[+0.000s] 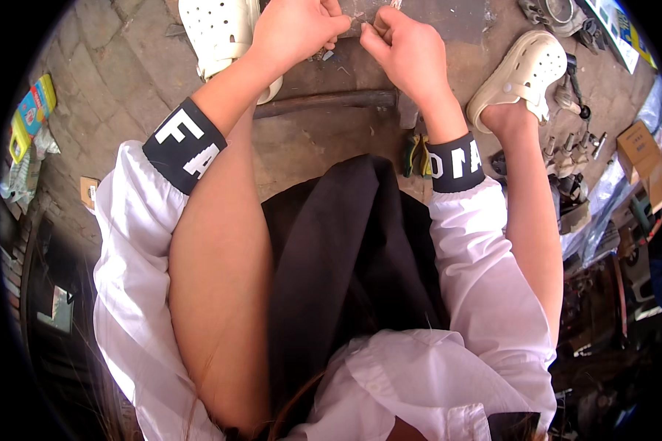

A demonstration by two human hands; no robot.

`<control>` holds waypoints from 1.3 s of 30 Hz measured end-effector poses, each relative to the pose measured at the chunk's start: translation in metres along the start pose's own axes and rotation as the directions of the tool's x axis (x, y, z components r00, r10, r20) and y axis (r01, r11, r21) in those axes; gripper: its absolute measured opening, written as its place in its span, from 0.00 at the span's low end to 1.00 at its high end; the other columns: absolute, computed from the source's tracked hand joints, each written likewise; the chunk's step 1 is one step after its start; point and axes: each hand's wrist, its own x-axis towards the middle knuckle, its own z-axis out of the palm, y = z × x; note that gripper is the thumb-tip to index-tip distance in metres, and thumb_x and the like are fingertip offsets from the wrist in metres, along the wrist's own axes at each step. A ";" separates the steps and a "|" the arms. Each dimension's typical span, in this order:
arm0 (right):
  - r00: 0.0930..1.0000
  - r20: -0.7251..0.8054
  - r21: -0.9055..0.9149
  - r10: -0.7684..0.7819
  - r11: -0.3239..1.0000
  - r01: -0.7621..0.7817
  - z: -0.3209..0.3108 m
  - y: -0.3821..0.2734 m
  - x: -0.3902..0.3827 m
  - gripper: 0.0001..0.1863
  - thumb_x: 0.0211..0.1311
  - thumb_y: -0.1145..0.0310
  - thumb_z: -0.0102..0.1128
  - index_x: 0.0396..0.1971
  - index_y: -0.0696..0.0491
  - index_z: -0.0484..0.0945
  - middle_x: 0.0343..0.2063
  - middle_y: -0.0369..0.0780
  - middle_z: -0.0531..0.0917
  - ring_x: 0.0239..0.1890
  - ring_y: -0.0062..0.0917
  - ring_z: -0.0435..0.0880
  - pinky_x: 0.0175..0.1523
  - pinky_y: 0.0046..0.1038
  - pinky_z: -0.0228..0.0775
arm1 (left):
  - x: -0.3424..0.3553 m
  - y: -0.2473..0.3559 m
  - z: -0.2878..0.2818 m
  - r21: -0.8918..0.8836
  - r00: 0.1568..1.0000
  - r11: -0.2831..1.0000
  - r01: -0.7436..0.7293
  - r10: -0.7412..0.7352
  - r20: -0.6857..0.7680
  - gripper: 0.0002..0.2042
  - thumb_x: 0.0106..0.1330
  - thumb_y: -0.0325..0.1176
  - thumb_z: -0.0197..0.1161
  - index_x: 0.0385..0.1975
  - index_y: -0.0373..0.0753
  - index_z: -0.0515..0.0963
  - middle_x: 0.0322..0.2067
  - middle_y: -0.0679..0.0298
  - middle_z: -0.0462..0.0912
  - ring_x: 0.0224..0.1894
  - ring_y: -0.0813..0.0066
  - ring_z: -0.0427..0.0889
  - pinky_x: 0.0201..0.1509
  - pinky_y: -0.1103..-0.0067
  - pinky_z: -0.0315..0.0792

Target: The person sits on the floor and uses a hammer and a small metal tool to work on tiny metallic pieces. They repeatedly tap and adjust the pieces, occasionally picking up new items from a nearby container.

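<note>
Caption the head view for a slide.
Left hand and right hand nearly meet between two cream perforated clogs on a paved floor.

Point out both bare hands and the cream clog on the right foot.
Left hand (pixel 299 31): head view, back of the hand.
Right hand (pixel 413 57): head view, back of the hand.
Cream clog (pixel 528 67): head view, perforated upper.

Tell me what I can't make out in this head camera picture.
All in the head view:
Left hand: partly cut off by the top edge.
Right hand: anything pinched there is too small, partly hidden by fingers.
Left shoe: far end cut off by the top edge.
Metal parts: too small to identify.
</note>
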 end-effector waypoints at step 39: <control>0.911 -0.280 0.216 0.304 0.944 -0.248 0.066 -0.007 -0.028 0.14 0.64 0.64 0.61 0.24 0.55 0.71 0.13 0.42 0.79 0.16 0.34 0.79 0.26 0.33 0.70 | 0.007 -0.017 0.007 0.003 0.998 0.998 -0.063 0.063 -0.016 0.08 0.57 0.29 0.66 0.19 0.34 0.77 0.15 0.60 0.82 0.17 0.75 0.81 0.21 0.78 0.75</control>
